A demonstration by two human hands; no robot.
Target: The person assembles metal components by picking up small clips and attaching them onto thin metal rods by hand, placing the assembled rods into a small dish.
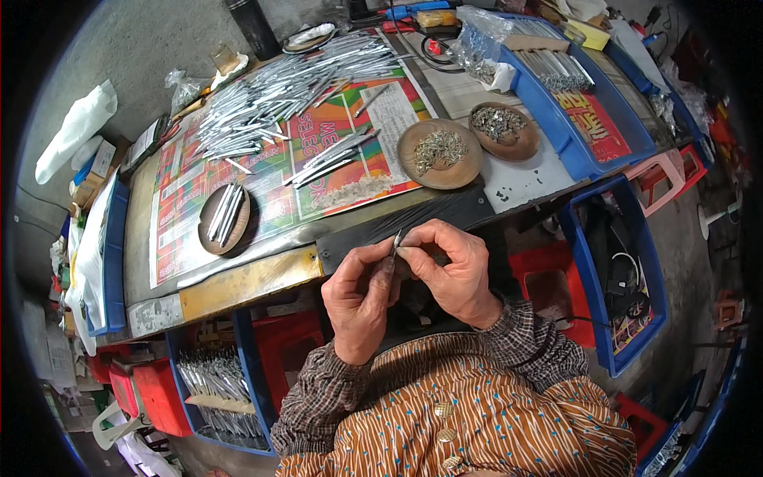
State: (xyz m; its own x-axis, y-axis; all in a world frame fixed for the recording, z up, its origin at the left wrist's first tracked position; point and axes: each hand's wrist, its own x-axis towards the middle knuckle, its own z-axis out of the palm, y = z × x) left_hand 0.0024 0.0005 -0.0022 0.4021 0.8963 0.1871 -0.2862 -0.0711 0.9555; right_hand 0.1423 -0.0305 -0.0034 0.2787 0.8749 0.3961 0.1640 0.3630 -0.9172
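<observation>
Pinching a slim metal piece (396, 240) together, the left hand (358, 294) and right hand (451, 266) are risking a drop if either grip loosens; beyond the right hand, a wooden dish (461, 176) is sitting near the tabletop (453, 209) edge, perhaps spilling its metal bits (441, 149) if knocked.

slim silvery piece (396, 239); near upright; pinched between both hands (357, 296) (451, 269); lower part hidden

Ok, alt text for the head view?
A person's left hand and right hand meet at the fingertips around a small thin piece, just in front of a workbench. On the bench lie a heap of silvery rods, a bowl of rods at left, and, at right, two bowls of small parts beside a blue tray.
</observation>
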